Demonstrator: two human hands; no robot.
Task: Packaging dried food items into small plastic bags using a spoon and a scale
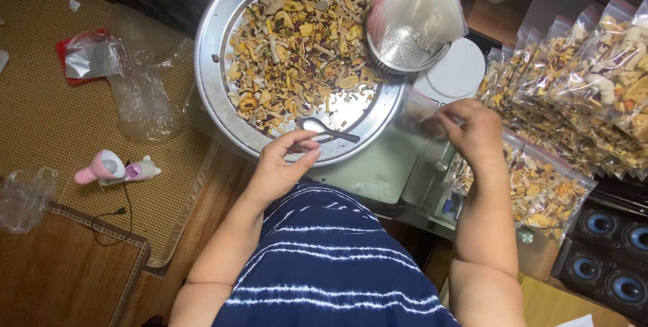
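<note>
- Looking down, we saw a wide round metal tray (pixel 217 43) heaped with mixed dried fruit and nut pieces (pixel 297 37).
- Our left hand (pixel 280 165) hovered at the tray's near rim, fingers (pixel 300 146) loosely curled and holding nothing, just beside a metal spoon (pixel 324 128) lying in the tray.
- Our right hand (pixel 472 128) pinched the top of a clear plastic bag (pixel 415 107), fingers closed on it, beside the tray.
- Behind it, a bag-lined metal strainer cup (pixel 412 23) leaned over a white scale (pixel 459 70).
- Filled snack bags (pixel 580 77) were stacked at the right.
- A pink handheld device (pixel 111 167) lay on a woven mat (pixel 40 111) at the left.
</note>
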